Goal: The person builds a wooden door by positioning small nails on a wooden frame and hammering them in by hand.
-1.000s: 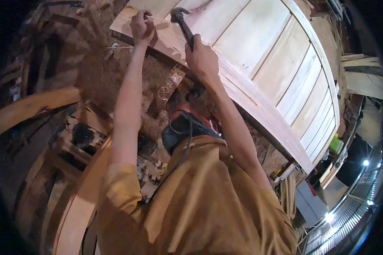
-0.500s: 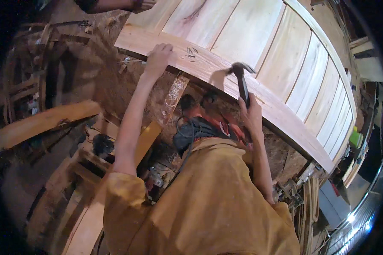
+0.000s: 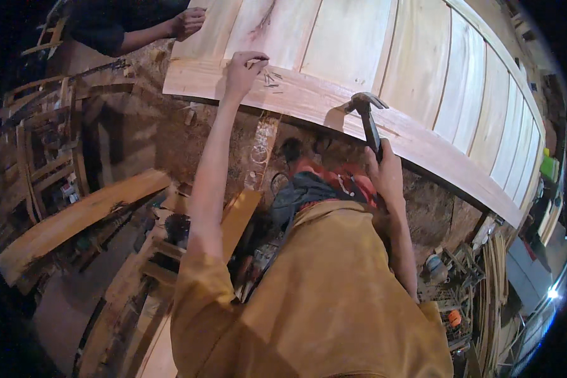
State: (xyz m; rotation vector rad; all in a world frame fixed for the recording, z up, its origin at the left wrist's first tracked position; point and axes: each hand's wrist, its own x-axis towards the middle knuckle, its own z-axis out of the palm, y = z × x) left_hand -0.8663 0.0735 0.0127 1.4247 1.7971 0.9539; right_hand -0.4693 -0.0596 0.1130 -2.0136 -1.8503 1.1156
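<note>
Head view, right hand (image 3: 387, 173): fingers wrapped tight round the handle of a hammer (image 3: 366, 116); the steel head stands above the fist, just over the curved plank (image 3: 334, 110).
Head view, left hand (image 3: 242, 68): fingertips pinched together on the same plank, well to the left of the hammer grip; whether a nail sits between them is too small to tell.
Nails (image 3: 272, 79): a small loose scatter on the plank, just right of the left fingertips.
Change: half a second ago the left hand lay flatter on the plank and the hammer stood farther right; now the fingers are drawn in beside the nails and the hammer head is nearer the wood. Judged, a nail is being picked or set.
Panelled surface (image 3: 384, 50): pale boards behind the plank, cut off at the top edge.
Other person's hand (image 3: 188, 22): rests on the panel's far left corner; the body is lost in shadow.
Hidden: the person's yellow shirt (image 3: 321, 296) covers the floor below; clutter at left is dim.
</note>
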